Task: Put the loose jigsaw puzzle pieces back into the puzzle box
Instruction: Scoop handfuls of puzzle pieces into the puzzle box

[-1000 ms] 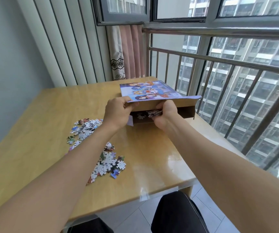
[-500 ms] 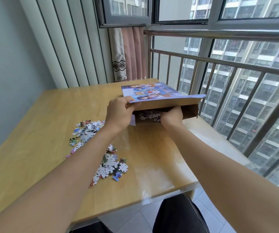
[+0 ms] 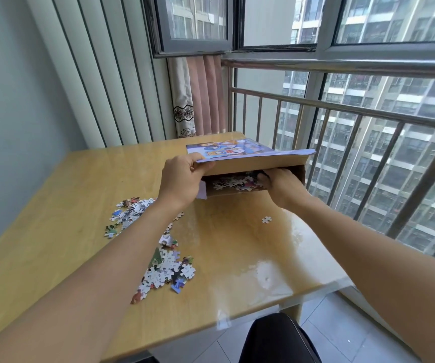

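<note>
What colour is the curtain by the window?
Dusty pink curtain, with a white floral-embroidered edge; head view.

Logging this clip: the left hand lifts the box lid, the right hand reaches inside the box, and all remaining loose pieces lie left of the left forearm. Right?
Not quite. In the head view one single piece lies apart on the table, near the right hand. The left hand does lift the box lid.

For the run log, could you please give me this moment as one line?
left hand: holds box lid up | right hand: inside puzzle box, grip unclear | loose pieces: on table
</note>
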Tool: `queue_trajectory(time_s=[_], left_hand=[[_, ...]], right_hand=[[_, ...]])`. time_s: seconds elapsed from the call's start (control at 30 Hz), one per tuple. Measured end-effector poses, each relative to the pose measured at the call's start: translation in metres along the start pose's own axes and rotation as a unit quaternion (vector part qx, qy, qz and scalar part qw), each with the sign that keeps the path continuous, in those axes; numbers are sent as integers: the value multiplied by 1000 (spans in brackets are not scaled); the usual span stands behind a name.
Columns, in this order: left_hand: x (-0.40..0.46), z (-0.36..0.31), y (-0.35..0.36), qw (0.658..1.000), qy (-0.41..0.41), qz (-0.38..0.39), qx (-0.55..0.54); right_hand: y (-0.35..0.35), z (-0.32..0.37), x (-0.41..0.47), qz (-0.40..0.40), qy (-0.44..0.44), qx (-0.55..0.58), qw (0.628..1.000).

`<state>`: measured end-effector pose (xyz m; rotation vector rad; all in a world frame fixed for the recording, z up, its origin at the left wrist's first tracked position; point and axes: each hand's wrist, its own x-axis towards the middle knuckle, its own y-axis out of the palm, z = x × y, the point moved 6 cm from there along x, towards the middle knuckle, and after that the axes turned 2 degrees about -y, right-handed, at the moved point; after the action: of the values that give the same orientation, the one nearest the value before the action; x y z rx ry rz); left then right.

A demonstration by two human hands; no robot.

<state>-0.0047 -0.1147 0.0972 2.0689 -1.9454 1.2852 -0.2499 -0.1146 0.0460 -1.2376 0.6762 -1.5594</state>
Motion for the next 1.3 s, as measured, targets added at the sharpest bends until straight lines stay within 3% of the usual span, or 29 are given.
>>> queue_trajectory(time_s=[0.17,0.4,0.5,0.57,0.63,0.73,0.8,0.9,1.0,1.07,1.1,1.17,1.23,1.3], left_hand=[[0,1,-5,1000,-7,-15,-14],[0,2,-5,1000,-4,-21,1],[-3,4,-1,1000,0,-19,1],[-6,5,4,1000,3,-15,4],[-10,7,10,1000,-5,-12,5],[-11,7,17,1000,-11,-11,11],[-11,7,21,1000,-8,-11,15],[-10,8,24,1000,-7,-11,13],[-9,13,19,1000,-14,-12,1],[-8,19,13,1000,-23,-10,8],[-8,20,11,1000,-25,-7,8],[-8,26,3,999,-31,-2,11],[-5,30,-6,999,-38,-1,10],[1,31,-15,999,-45,-11,-13]], right_hand=[[-15,6,-4,10,-6,37,999],[-28,31,-42,-82,-81,23,993],[-43,12,-62,-178,-29,21,983],[-42,-10,-81,-191,40,23,980],[-26,-35,-96,-139,114,32,983],[12,-45,-111,28,163,44,985],[40,-29,-117,142,140,-4,980],[67,15,-110,195,115,-11,974],[96,82,-93,248,59,54,965],[107,130,-83,281,21,178,943],[101,142,-80,263,26,257,930],[74,141,-67,128,41,330,934],[35,116,-61,-36,17,256,966],[7,89,-59,-104,-30,111,988]])
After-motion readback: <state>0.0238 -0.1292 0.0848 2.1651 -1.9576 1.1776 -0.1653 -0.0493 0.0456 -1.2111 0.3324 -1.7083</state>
